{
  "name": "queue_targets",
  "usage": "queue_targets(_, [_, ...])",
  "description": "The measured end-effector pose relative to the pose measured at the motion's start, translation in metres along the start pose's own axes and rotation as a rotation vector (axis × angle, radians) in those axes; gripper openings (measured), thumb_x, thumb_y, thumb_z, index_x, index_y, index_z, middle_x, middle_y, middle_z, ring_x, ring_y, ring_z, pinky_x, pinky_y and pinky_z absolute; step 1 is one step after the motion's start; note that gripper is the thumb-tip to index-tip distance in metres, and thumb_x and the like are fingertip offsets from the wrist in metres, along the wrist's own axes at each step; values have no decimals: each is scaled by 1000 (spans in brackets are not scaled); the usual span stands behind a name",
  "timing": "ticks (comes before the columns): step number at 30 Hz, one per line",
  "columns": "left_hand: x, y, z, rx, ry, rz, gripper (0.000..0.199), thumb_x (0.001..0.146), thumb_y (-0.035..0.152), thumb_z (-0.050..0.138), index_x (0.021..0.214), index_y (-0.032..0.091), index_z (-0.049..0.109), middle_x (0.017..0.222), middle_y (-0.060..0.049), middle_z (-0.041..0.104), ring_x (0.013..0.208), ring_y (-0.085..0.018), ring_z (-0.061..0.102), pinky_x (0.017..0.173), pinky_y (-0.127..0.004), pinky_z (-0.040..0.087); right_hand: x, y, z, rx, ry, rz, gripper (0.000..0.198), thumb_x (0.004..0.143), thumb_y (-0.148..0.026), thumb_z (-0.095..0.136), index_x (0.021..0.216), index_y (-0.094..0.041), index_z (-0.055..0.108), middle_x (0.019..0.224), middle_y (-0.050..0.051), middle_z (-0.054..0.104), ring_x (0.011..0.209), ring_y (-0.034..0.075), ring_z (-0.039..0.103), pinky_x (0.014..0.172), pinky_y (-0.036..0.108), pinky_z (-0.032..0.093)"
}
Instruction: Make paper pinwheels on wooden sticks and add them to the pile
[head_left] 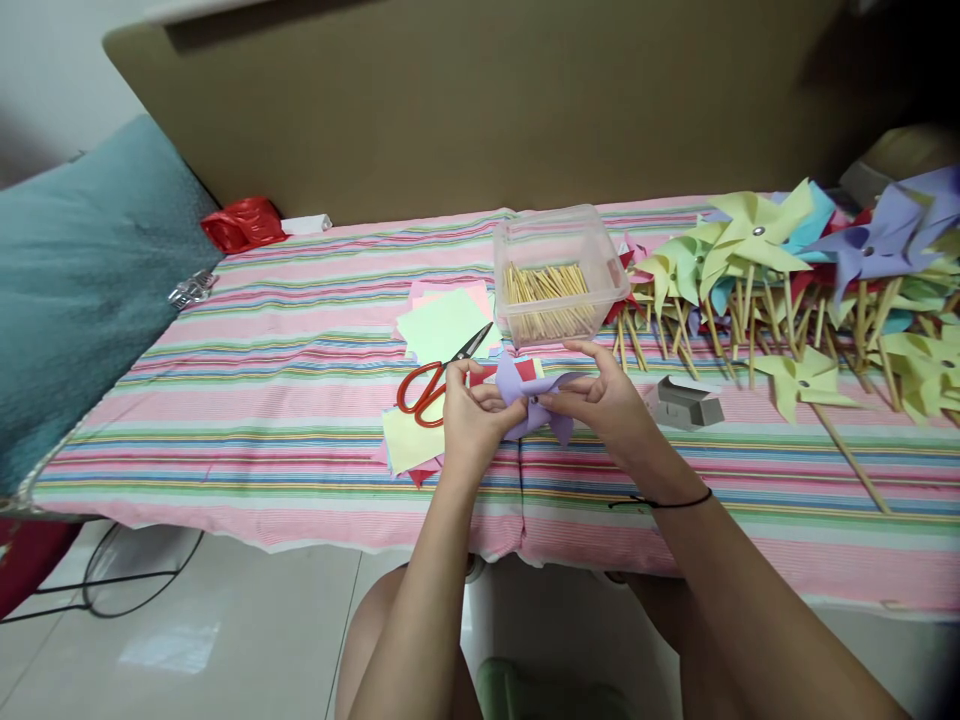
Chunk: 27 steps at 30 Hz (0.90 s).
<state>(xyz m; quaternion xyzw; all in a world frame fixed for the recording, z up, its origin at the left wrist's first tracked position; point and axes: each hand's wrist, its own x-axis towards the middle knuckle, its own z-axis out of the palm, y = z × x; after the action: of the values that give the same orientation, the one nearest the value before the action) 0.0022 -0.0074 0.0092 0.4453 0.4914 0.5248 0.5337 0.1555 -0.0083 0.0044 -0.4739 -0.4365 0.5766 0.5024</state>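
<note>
A purple paper pinwheel (514, 384) is held between both hands, its blades folded in to a small metal fastener at the centre. My left hand (480, 412) pinches it from the left, thumb by the fastener. From the right, my right hand (604, 398) grips it with thumb and fingers near the centre. No stick shows on this pinwheel. Just left of my left hand lie scissors with orange handles (424, 392), blades pointing up and right. Under and around them are coloured paper squares (442, 325), with a yellow one (409, 438) in front.
A clear plastic box (551, 228) of short wooden sticks (547, 284) stands behind my hands. Many finished pinwheels (757, 232) crowd the right side; a yellow one (804, 384) lies nearer. A small grey box (686, 405) sits by my right wrist. A red plastic bag (246, 224) lies back left.
</note>
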Motion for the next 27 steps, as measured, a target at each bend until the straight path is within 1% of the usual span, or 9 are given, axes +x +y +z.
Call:
queue_targets(5, [0,1,0,-42,-10,-24,56,57,17,74,89,25,29,51,14,54,39,-4,48,43,-13,32,1,1,1,3,43,35,82,51,-35,85,117,-23,38,55,-7,60,54,18,62,49,28,50])
queue_targets(9, [-1,2,0,-92,-66,-68,54,59,21,76,91,24,32,54,12,57,43,-5,52,46,-15,38,-1,-1,1,17,64,48,81,52,-34,84,117,-22,37,57,-6,62,51,17,60,48,28,48])
queue_targets(11, [-1,2,0,-113,-97,-82,55,59,24,77,93,23,34,59,9,60,47,-7,56,49,-17,43,-2,-2,2,16,76,41,80,52,-34,84,116,-21,37,55,-7,61,50,17,59,48,27,47])
queue_targets(14, [0,1,0,-141,-130,-93,61,56,23,81,97,23,35,74,2,68,62,-13,66,59,-24,51,-2,-4,2,19,70,21,80,52,-35,83,115,-21,36,53,-9,58,48,15,57,47,26,46])
queue_targets(17, [0,0,-1,-174,-116,-98,64,55,21,82,99,23,36,85,-3,71,71,-16,69,68,-29,54,-2,-4,2,42,47,16,77,54,-38,82,116,-21,38,59,-6,61,53,15,59,47,25,44])
queue_targets(19, [1,0,-2,-202,-95,-105,64,54,22,83,99,23,36,87,-4,72,73,-17,69,69,-31,55,-2,-4,1,66,30,21,73,58,-39,81,116,-21,40,68,-2,66,59,16,61,49,25,45])
queue_targets(21, [1,0,-3,-214,-85,-102,64,54,22,83,98,23,37,87,-4,73,73,-17,69,68,-30,55,-2,-3,0,79,10,18,72,58,-37,81,116,-22,41,73,-1,67,62,16,63,51,25,47])
queue_targets(24, [0,1,-2,-191,-81,-60,61,56,22,81,96,24,36,82,-1,72,66,-13,67,62,-24,51,-3,-3,0,54,-22,-31,76,56,-34,84,117,-24,40,72,-3,66,65,17,65,55,28,51])
queue_targets(27, [-1,3,1,-134,-83,-1,55,59,21,78,92,24,34,71,5,69,56,-10,62,56,-19,46,-5,-4,4,-3,-33,-147,76,57,-38,83,117,-26,38,79,0,68,76,21,68,69,35,55])
